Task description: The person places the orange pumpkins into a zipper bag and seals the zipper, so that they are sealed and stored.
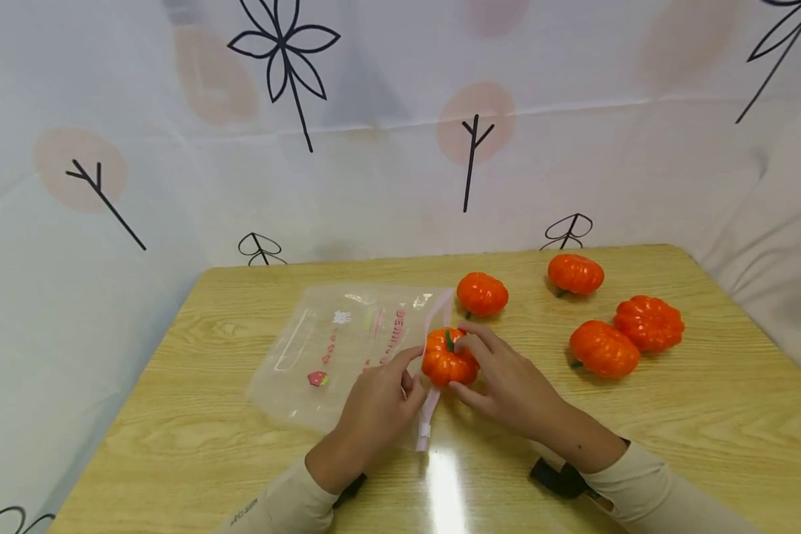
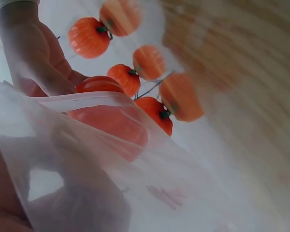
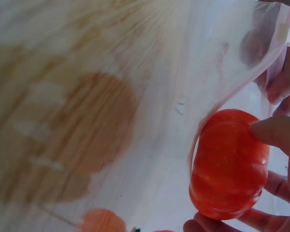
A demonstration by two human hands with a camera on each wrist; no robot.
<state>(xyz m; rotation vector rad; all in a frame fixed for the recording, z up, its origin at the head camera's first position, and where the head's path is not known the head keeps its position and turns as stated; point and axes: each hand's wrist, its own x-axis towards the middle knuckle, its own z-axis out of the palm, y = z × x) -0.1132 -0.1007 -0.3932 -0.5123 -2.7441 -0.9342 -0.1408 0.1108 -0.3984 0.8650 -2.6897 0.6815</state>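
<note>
A small orange toy pumpkin (image 1: 449, 365) with a green stem is at the mouth of a clear zip bag (image 1: 320, 341). My right hand (image 1: 510, 386) grips this pumpkin, thumb on the near side and fingers over the far side. In the left wrist view, part of the pumpkin (image 2: 108, 123) shows through the film, inside the bag's rim. My left hand (image 1: 379, 404) holds the bag's open edge near its pink zip strip (image 1: 429, 415). Seen from the right wrist, the pumpkin (image 3: 229, 166) lies against that edge; the left fingers (image 3: 280, 89) are beside the slider.
Behind the bag's mouth sits another pumpkin (image 1: 482, 294). To the right stand a far pumpkin (image 1: 575, 273) and two touching ones, a front pumpkin (image 1: 604, 350) and a rear pumpkin (image 1: 649, 324). The wooden table (image 1: 193, 400) meets a patterned white cloth (image 1: 387, 185) at the back.
</note>
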